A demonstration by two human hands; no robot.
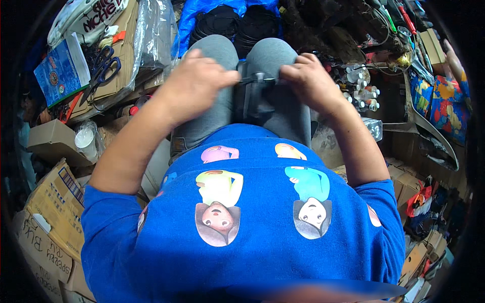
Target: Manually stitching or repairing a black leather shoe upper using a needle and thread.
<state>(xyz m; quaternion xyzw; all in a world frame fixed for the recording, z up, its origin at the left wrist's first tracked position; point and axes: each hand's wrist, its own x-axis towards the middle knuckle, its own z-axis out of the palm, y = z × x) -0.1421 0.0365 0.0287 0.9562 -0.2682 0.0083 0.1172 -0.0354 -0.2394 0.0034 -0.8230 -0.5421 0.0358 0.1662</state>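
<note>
A thin dark cord [247, 80] stretches between my two hands above my lap, with a small pale patch near its middle. One end is pinched in the closed fingers of my left hand [198, 83], which is smeared by motion. At the other end, my right hand [312, 83] is closed on the cord too. Just below the cord, a black item [257, 103] lies between my thighs; its kind cannot be made out. Beyond my knees, black coiled cords or straps [216, 25] are piled on a blue plastic sheet [186, 17].
To my left, scissors [103, 70] and a blue booklet [63, 70] lie on flat cardboard. A white cup [86, 143] stands by a small carton [58, 141], above larger cardboard boxes [55, 212]. On my right are several small clear bottles [365, 93] and a colourful bag [447, 108].
</note>
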